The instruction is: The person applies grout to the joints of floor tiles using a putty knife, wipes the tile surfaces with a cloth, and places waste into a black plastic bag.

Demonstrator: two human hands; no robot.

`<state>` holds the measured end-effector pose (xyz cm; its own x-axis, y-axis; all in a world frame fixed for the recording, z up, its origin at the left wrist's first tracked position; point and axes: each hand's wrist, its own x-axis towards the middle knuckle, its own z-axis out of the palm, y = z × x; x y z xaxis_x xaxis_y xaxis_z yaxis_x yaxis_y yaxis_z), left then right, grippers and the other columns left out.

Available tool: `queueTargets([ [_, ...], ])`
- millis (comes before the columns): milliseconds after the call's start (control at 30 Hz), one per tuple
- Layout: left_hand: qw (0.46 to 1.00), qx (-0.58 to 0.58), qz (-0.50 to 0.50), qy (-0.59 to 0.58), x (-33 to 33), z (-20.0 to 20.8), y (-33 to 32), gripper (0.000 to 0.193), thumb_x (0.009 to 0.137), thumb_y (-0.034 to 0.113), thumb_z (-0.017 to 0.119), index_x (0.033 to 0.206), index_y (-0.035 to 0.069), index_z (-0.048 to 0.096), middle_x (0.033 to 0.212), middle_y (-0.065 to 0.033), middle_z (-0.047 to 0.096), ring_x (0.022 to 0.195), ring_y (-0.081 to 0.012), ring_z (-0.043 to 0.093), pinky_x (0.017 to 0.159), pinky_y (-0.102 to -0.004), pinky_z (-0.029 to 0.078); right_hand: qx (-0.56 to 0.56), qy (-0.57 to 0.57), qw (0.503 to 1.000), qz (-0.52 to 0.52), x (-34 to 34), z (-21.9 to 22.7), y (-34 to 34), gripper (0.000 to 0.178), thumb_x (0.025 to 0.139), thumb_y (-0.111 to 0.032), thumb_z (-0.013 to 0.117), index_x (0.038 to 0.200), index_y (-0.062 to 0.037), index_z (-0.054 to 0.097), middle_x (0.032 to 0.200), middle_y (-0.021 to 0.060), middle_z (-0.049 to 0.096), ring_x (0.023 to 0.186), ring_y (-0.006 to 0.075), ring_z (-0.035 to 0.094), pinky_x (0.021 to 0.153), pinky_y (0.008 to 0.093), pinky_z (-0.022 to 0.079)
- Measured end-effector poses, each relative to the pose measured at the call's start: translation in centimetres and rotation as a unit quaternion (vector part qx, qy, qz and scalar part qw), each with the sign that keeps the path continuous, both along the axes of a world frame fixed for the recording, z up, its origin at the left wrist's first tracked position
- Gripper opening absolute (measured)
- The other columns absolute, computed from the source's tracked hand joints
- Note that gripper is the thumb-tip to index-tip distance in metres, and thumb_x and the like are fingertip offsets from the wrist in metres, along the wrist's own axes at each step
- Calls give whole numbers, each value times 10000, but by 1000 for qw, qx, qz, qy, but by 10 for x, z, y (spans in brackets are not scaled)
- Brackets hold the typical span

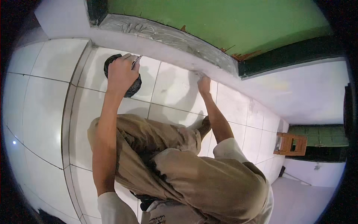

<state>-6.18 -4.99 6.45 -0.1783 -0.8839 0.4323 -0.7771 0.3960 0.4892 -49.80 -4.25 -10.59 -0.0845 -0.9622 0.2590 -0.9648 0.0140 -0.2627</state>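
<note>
My left hand [122,74] is closed around a small thin tool [137,61] with a pale, flat edge; most of it is hidden by the fingers. Directly beneath that hand, a crumpled black plastic bag [134,88] sits on the white tiles, its contents out of sight. My right hand [204,85] is closed too, low by the foot of the white wall. At its fingertips shows a greyish, blurred patch [195,73]; whether this is a held thing or a smear on the surface I cannot tell.
A grey, roughly plastered strip [167,35] runs along a ledge below a green panel [223,18] with splintered edges. Dark green frame posts [291,54] flank it. On the left rises a tiled step [69,108]. A brown wooden stool [292,144] stands far right.
</note>
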Motion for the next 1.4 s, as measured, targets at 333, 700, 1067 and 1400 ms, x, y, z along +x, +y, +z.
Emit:
queueTargets([
  [333,999,29,8,-21,-8,17,-2,162,841,173,651,869,20,694,840,-158,675,766,-353,664,684,-443,535,-21,-19,999,26,-8,-10,9,249,739,66,524,925,36,687,804,218,670,760,417,634,697,440,508],
  [700,1000,-9,-8,0,10,-12,-7,170,833,172,650,847,4,675,807,-167,655,741,-351,658,660,-436,536,2,-48,999,-9,35,19,49,283,771,-3,569,1024,-29,694,1001,170,701,912,355,666,833,433,534],
  [1067,1000,1,-1,30,2,-13,-11,189,829,183,653,848,-2,685,832,-181,670,763,-377,657,701,-454,530,-52,46,998,3,1,21,35,351,751,20,569,1080,-28,679,821,211,680,667,372,654,642,430,541],
  [1400,998,57,21,-15,23,-14,-1,171,831,160,648,881,0,685,872,-168,668,802,-355,660,727,-444,532,52,-20,998,33,61,25,27,390,734,23,558,1104,-38,667,899,259,668,809,382,665,720,464,541],
])
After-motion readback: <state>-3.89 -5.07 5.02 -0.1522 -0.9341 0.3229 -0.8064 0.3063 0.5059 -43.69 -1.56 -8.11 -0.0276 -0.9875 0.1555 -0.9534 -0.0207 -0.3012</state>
